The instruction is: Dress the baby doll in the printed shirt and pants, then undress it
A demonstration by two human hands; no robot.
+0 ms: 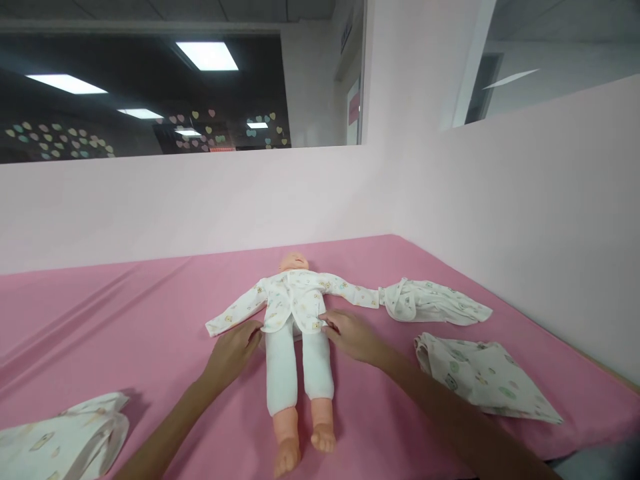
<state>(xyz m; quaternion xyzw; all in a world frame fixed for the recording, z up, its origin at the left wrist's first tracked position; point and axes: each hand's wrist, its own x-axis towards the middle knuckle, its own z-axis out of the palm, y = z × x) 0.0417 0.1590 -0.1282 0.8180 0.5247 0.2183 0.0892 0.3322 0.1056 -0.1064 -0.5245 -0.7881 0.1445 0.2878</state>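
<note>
A baby doll (pixel 295 262) lies on its back on the pink sheet, head away from me and bare feet towards me. It wears a white printed jacket (pixel 305 293) with both sleeves spread wide, and white trousers (pixel 281 373). My left hand (pixel 234 350) pinches the jacket's lower hem at the left side. At the right side, my right hand (pixel 353 335) has fingers closed on the hem's other edge. The two front panels meet near the middle, parting at the bottom.
Folded white printed cloth (pixel 65 437) lies at the front left. To the right are a bundled printed garment (pixel 435 301), touching the right sleeve's end, and another folded cloth (pixel 487 377). Pale walls (pixel 200 207) with windows border the pink sheet (pixel 150 313) behind and at right.
</note>
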